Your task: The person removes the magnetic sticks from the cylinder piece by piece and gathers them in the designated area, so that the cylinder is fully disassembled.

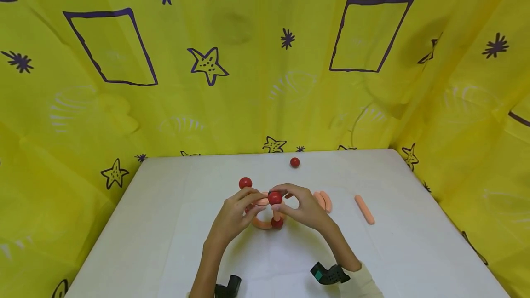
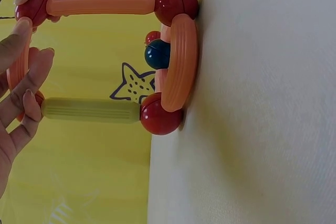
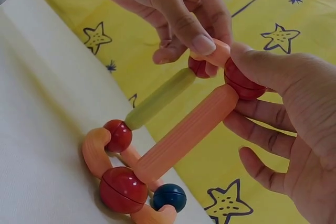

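Note:
Both hands are at the top of an upright frame of rods and balls. My left hand [image 1: 236,213] pinches a short orange rod [image 3: 216,54] at the top. My right hand [image 1: 304,208] grips a red ball [image 1: 275,197] at the top corner, its thumb and fingertips on either side. Below that ball a straight orange rod [image 3: 186,133] runs down to a red ball [image 3: 123,190] on the table. A yellow-green rod [image 2: 90,110] forms the other upright. Curved orange rods [image 2: 180,62] and a dark blue ball [image 2: 157,54] are at the base.
To the right lie two curved orange rods [image 1: 322,201] side by side and a straight orange rod [image 1: 364,209]. One red ball [image 1: 295,162] sits near the back edge; another red ball [image 1: 245,182] shows just beyond my left fingers. A yellow patterned curtain [image 1: 248,105] surrounds the white table [image 1: 186,252].

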The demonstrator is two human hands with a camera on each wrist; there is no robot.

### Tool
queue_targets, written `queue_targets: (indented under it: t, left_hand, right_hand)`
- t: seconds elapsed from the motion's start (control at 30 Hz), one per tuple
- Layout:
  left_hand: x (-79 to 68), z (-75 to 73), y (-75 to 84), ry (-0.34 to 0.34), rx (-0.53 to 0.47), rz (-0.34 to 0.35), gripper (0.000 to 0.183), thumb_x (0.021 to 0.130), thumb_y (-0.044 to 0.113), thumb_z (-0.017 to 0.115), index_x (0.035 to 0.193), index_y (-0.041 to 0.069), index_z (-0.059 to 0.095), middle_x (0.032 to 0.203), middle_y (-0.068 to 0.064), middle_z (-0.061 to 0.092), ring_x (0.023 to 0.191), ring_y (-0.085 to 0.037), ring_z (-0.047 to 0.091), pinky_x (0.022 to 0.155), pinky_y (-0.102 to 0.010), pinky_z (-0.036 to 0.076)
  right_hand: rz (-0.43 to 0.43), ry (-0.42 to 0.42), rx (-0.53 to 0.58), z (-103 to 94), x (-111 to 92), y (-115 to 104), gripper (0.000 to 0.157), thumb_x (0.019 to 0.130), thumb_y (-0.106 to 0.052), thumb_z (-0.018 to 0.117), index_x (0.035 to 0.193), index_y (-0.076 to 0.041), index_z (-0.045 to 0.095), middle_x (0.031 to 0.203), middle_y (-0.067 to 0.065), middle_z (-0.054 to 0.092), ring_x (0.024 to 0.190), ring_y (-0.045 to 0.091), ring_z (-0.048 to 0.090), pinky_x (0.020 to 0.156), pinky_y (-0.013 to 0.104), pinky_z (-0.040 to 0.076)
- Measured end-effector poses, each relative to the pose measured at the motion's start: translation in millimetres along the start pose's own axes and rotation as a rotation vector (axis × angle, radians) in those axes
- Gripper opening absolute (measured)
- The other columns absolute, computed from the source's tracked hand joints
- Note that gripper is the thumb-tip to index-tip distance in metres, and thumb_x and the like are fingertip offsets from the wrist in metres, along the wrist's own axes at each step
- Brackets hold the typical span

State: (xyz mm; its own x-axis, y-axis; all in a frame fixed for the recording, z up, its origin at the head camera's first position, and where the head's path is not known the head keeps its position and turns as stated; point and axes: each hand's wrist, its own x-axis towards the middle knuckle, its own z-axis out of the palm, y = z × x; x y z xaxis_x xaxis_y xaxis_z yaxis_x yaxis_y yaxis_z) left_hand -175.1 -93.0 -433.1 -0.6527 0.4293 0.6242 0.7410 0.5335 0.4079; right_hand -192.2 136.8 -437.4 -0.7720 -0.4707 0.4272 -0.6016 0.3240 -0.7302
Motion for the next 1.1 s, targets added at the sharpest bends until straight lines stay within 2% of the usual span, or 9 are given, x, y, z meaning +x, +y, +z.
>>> queue_targets:
  t: [0.2,0.47,0.6,0.73,0.9,1.1]
  left_hand:
    - [0.0,1.0,1.0,0.008,-0.01,-0.004,0.026,0.081,0.012,0.077,0.107,0.01,0.073,0.1,0.001,0.067,0.076,-0.009,0.063,0.07,-0.017,0.054]
    - [-1.5,2.8,-0.9,0.007,-0.031,0.013,0.025,0.083,0.013,0.075,0.107,0.01,0.073,0.101,0.001,0.067,0.069,-0.005,0.061,0.066,-0.01,0.05]
    - [-2.5,2.2,-1.9,0.001,-0.036,0.023,0.026,0.084,0.013,0.074,0.109,0.009,0.073,0.102,0.001,0.066,0.067,-0.004,0.061,0.067,-0.008,0.049]
    - [-3.0,1.5,-2.7,0.014,-0.026,0.043,0.029,0.083,0.012,0.075,0.111,0.01,0.073,0.102,0.001,0.066,0.067,-0.005,0.06,0.066,-0.008,0.049]
    - [-1.0,1.7,-3.9,0.027,-0.005,0.079,0.033,0.081,0.011,0.076,0.113,0.01,0.073,0.1,0.001,0.067,0.072,-0.008,0.061,0.068,-0.01,0.049]
    - [-1.2,1.9,-3.8,0.012,-0.036,0.074,0.032,0.08,0.01,0.078,0.112,0.009,0.073,0.103,0.001,0.068,0.076,-0.008,0.064,0.068,-0.017,0.054]
  right_hand:
    - [0.024,0.018,-0.024,0.4,2,-8,0.031,0.086,-0.008,0.073,0.117,-0.006,0.065,0.111,0.008,0.071,0.099,0.018,0.063,0.085,0.039,0.054]
    - [0.013,0.023,-0.009,-7.9,2,-31,0.03,0.087,-0.004,0.071,0.115,0.001,0.063,0.108,0.011,0.071,0.098,0.021,0.064,0.084,0.036,0.054]
    - [0.022,0.038,0.003,-10.0,1,-30,0.031,0.086,-0.002,0.071,0.115,0.0,0.063,0.109,0.011,0.071,0.099,0.022,0.064,0.084,0.036,0.054]
    - [0.017,0.006,0.005,-9.6,0,-29,0.031,0.088,-0.005,0.07,0.118,-0.003,0.063,0.112,0.011,0.07,0.099,0.019,0.063,0.084,0.035,0.054]
    - [0.01,0.003,0.0,-9.7,1,-28,0.031,0.088,-0.005,0.07,0.117,0.0,0.063,0.111,0.011,0.07,0.097,0.016,0.062,0.083,0.035,0.055]
    - [0.045,-0.002,0.008,-4.4,1,-11,0.033,0.088,-0.007,0.071,0.119,0.001,0.063,0.113,0.01,0.07,0.098,0.014,0.062,0.083,0.035,0.055]
